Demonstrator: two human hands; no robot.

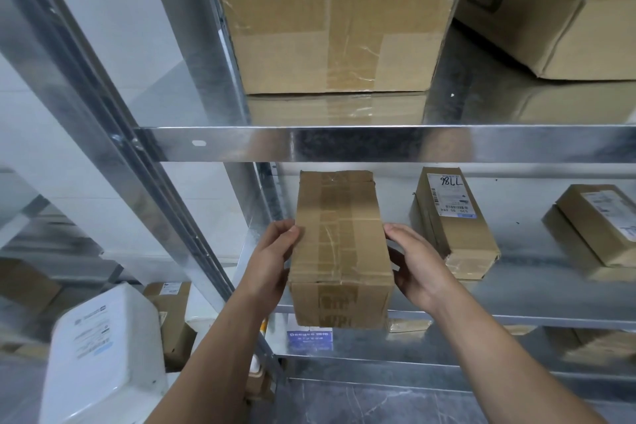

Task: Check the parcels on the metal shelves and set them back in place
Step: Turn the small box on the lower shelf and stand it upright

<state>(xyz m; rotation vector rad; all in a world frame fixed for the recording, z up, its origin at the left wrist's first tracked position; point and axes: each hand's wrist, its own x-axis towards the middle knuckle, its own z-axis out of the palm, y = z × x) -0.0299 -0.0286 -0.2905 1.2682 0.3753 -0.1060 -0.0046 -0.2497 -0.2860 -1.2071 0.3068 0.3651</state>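
Both hands on it — left hand (272,260) and right hand (418,267) grip the taped parcel's (340,248) sides, fingers curled, at the shelf (516,296) edge.

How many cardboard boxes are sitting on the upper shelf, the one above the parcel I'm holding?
2. A large taped box stands at the left end; a second box sits to its right, cut off by the frame. Others may lie beyond.

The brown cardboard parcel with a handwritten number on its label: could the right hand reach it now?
Probably yes, once freed. The right hand grips the taped brown cardboard box, with the left hand opposite; the labelled parcel lies close beside it on the metal shelf, nothing between.
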